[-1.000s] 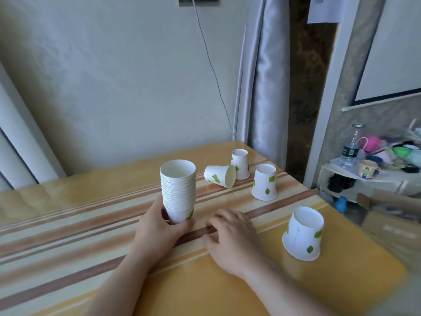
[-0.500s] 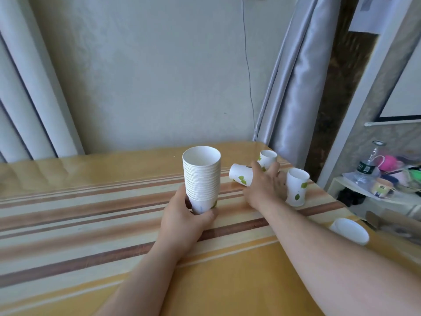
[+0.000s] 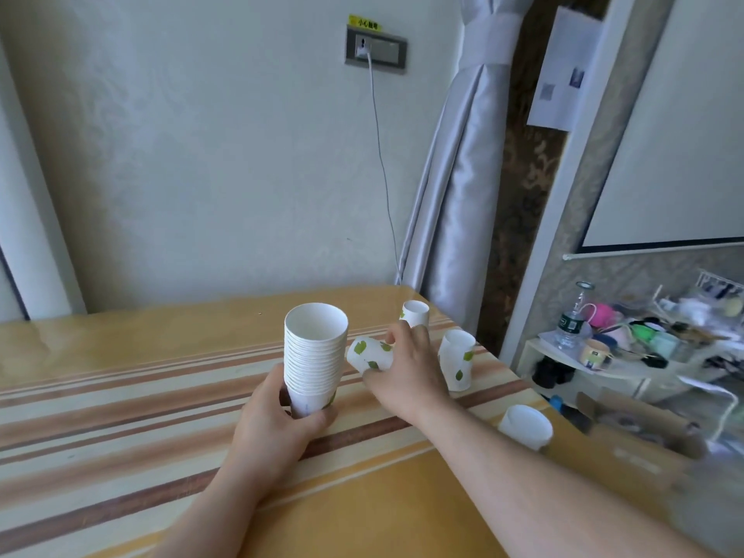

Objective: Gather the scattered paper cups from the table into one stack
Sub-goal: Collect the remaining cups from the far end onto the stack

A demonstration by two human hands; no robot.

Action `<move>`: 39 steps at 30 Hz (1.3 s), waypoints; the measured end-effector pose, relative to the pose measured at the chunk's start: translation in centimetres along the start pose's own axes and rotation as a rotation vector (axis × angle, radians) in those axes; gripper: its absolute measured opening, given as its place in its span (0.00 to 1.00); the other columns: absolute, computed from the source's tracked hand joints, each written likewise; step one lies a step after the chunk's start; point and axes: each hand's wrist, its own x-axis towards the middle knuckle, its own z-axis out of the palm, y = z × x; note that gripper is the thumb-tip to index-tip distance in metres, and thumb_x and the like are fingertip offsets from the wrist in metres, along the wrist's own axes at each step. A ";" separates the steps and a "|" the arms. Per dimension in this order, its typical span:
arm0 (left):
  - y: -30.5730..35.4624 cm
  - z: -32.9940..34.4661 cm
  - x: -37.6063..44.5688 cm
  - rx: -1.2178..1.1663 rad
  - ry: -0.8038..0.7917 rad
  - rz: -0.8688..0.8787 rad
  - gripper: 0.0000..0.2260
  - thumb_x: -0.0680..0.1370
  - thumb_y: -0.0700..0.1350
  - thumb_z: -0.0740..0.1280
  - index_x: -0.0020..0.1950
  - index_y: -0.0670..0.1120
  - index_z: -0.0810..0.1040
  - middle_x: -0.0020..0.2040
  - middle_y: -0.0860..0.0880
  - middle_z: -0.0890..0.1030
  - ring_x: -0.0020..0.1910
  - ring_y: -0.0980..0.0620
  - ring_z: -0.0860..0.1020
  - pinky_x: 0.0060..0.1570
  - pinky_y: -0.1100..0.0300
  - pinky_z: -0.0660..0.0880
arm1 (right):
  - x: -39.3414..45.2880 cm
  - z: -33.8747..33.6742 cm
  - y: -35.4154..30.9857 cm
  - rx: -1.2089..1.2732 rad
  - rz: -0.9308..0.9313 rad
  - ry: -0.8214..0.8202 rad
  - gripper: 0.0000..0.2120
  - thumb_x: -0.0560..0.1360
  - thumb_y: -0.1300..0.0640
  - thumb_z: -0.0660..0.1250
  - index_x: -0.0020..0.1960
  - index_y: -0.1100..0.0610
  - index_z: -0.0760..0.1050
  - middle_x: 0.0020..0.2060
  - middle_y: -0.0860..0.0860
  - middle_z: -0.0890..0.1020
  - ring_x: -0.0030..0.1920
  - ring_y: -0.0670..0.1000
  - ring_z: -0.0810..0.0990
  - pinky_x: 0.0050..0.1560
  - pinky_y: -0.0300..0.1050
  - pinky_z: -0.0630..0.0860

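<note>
Tall upright stack [image 3: 315, 356] — sideways cup [image 3: 369, 355] beside, three [image 3: 456, 359] apart

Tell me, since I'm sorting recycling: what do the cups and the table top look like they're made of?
Stack of cups: apparently thin matte white paper, given the rolled rims and printed green leaves; any inner coating can't be judged. Table top: yellow with brown stripes, glossy and reflecting light, so probably laminate or a plastic or glass cover; the material beneath is unclear.

Centre frame: left hand [image 3: 277, 426] gripping base of upright stack [image 3: 315, 361] on striped table [image 3: 100, 396]. Right hand [image 3: 406, 370] just right, fingers curled round a tipped cup [image 3: 368, 355]. Three loose cups right: far [image 3: 414, 312], middle [image 3: 456, 359], lower-right [image 3: 525, 426].
</note>
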 end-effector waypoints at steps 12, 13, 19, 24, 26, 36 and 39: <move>0.5 0.3 -0.1 0.108 -0.056 0.082 0.26 0.66 0.52 0.82 0.58 0.69 0.76 0.56 0.61 0.82 0.57 0.59 0.80 0.55 0.56 0.78 | -0.7 -10.5 -3.0 1.115 0.064 0.097 0.13 0.67 0.60 0.69 0.50 0.49 0.75 0.54 0.56 0.78 0.51 0.61 0.82 0.46 0.60 0.76; 0.5 0.3 -0.1 0.132 -0.062 0.092 0.27 0.66 0.52 0.82 0.59 0.70 0.77 0.56 0.61 0.81 0.57 0.59 0.80 0.56 0.55 0.78 | -1.0 -10.5 -3.0 1.079 0.030 0.051 0.15 0.66 0.60 0.69 0.52 0.49 0.77 0.55 0.57 0.79 0.51 0.61 0.82 0.46 0.60 0.75; 0.5 0.2 -0.1 0.177 -0.069 0.139 0.30 0.66 0.50 0.82 0.66 0.63 0.81 0.56 0.63 0.79 0.57 0.61 0.77 0.52 0.64 0.73 | -1.7 -9.1 -2.0 0.763 -0.081 -0.091 0.25 0.64 0.50 0.74 0.61 0.41 0.80 0.60 0.48 0.85 0.55 0.59 0.85 0.55 0.59 0.82; 0.5 0.3 -0.2 0.185 -0.070 0.162 0.32 0.66 0.52 0.82 0.69 0.65 0.80 0.58 0.66 0.78 0.59 0.60 0.77 0.56 0.60 0.73 | -2.3 -8.5 -1.6 0.598 -0.122 -0.138 0.29 0.67 0.47 0.79 0.68 0.39 0.80 0.64 0.43 0.82 0.61 0.48 0.83 0.62 0.50 0.83; 0.4 0.3 -0.1 0.183 -0.058 0.157 0.31 0.66 0.53 0.82 0.67 0.67 0.79 0.58 0.66 0.78 0.59 0.60 0.77 0.56 0.60 0.73 | -2.3 -8.3 -1.5 0.616 -0.113 -0.179 0.30 0.72 0.43 0.78 0.73 0.40 0.77 0.66 0.44 0.81 0.64 0.49 0.82 0.66 0.51 0.82; -0.1 0.7 0.2 0.171 -0.048 0.175 0.28 0.66 0.52 0.82 0.62 0.70 0.79 0.55 0.67 0.79 0.58 0.63 0.77 0.53 0.63 0.72 | 3.9 -7.9 4.9 -0.149 0.317 -0.214 0.35 0.79 0.48 0.69 0.83 0.37 0.61 0.80 0.53 0.60 0.75 0.67 0.65 0.73 0.55 0.68; -0.2 0.7 0.4 0.153 -0.048 0.167 0.27 0.66 0.52 0.83 0.59 0.70 0.78 0.54 0.67 0.79 0.58 0.65 0.77 0.51 0.65 0.72 | 5.1 -6.5 5.9 -0.284 0.313 -0.366 0.38 0.80 0.55 0.68 0.85 0.41 0.56 0.81 0.55 0.58 0.73 0.65 0.70 0.72 0.54 0.73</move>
